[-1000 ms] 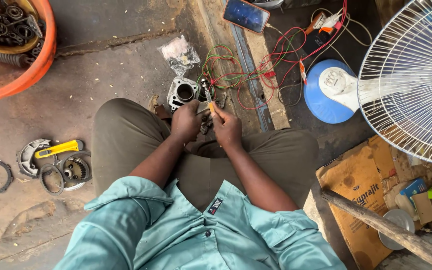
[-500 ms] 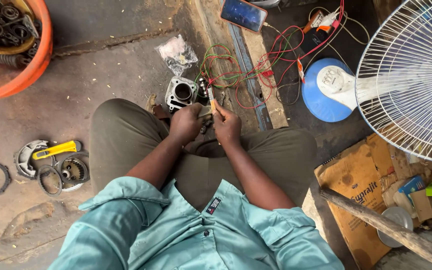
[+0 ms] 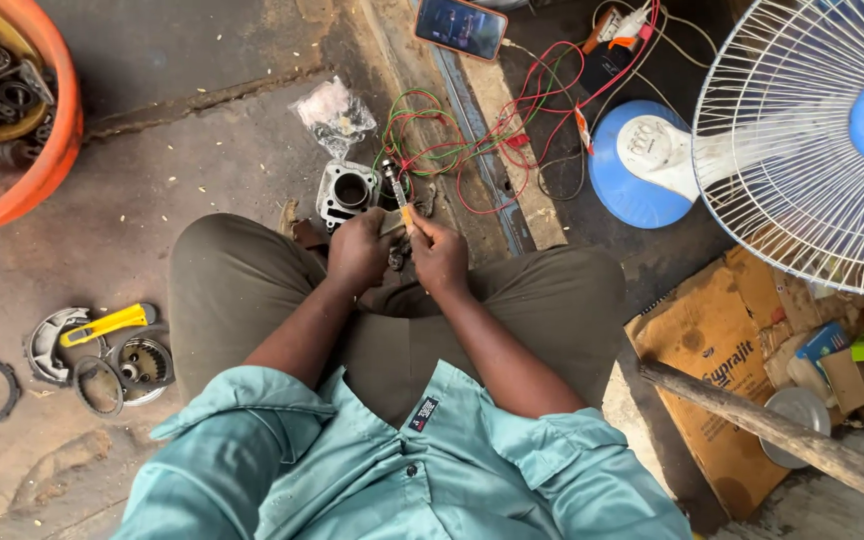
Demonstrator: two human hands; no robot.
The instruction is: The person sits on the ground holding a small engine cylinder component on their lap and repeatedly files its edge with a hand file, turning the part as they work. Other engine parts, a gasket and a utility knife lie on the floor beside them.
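I sit cross-legged on a concrete floor and look down at my lap. My right hand [image 3: 439, 254] grips a slim tool with a yellowish handle and a dark metal shaft [image 3: 395, 187] that points away from me. My left hand [image 3: 358, 249] is closed around a small dark metal part [image 3: 395, 258] held between both hands, mostly hidden by the fingers. Just beyond my hands a grey engine cylinder block [image 3: 348, 191] stands on the floor.
A tangle of red and green wires [image 3: 462, 150] lies by a phone [image 3: 460, 27]. A white and blue standing fan [image 3: 802, 140] is at the right, cardboard [image 3: 717, 370] below it. An orange tub of parts [image 3: 27, 120] sits top left. Clutch rings and a yellow-handled tool [image 3: 102, 325] lie left.
My hands have stayed together over my lap with the tool; the view has shifted only slightly.
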